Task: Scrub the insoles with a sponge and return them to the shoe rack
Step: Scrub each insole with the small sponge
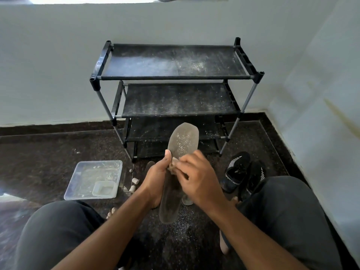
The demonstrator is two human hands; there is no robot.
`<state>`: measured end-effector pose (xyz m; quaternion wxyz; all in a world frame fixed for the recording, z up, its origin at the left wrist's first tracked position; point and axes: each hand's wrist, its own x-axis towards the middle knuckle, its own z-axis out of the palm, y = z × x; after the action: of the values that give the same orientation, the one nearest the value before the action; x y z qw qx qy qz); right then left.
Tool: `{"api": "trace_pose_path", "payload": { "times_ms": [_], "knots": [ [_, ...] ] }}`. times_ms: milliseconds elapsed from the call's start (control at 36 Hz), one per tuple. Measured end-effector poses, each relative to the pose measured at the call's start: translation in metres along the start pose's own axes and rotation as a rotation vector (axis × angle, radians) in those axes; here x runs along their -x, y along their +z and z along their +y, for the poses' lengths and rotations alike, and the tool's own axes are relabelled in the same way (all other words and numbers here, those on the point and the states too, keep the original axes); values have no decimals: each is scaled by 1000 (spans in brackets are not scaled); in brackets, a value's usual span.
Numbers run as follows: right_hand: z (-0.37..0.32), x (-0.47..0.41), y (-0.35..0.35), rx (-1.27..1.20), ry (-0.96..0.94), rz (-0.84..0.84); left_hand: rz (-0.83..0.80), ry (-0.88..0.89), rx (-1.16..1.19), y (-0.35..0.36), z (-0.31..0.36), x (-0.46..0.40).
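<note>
The person sits on the dark speckled floor (48, 145) with both knees raised, holding a grey insole (182, 145) out in front, its toe end pointing away toward the shoe rack (175, 78) and flecked with white specks. The left hand (157, 176) grips the insole along its left edge, thumb up against the top surface and the fingers wrapped underneath. The right hand (196, 178) has its fingers curled around a small tan sponge (174, 164), pressing it onto the middle of the insole just beside the left thumb. The black rack stands against the pale wall at the far side; the fabric shelves in sight hold no shoes and are dusted with white powder. On the floor to the left lies a clear plastic tray (78, 184) with a smaller clear container (103, 189) in its near right corner. Two small white cylindrical pieces (134, 180) lie between the tray and the left wrist. To the right, near the right knee, a pair of black sneakers (236, 170) with white stripes sits on the floor.
</note>
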<state>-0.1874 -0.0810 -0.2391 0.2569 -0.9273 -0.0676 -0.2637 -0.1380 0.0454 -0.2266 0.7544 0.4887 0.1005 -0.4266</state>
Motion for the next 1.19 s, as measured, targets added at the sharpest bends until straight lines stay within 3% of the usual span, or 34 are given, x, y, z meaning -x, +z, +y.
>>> {"api": "trace_pose_path", "payload": {
  "times_ms": [56,167,222,361,472,528,667,833,972,1111,1194],
  "knots": [
    [5,-1,1,33,-5,7,-1,-6,-2,1,0,1],
    [21,-10,-11,115,161,204,5,18,-3,-1,2,1],
    [17,-10,-15,77,148,256,3,15,12,0,4,2],
    [0,-2,-1,44,-18,78,-65,-33,33,6,1,6],
    [21,-9,-11,128,183,248,-69,4,12,6,3,7],
    [22,-11,-18,117,193,300,-75,10,2,6,4,8],
    [7,-5,-9,99,17,167,-120,-4,15,9,6,12],
    [24,-11,-25,106,190,378,-123,50,-26,9,13,14],
    [4,-6,-11,68,-28,162,-142,7,-7,8,6,13],
    [32,-15,-22,116,235,360,-170,12,-71,10,12,17],
    [17,-11,-19,86,139,300,-152,-8,-17,12,12,19]
  ]
}}
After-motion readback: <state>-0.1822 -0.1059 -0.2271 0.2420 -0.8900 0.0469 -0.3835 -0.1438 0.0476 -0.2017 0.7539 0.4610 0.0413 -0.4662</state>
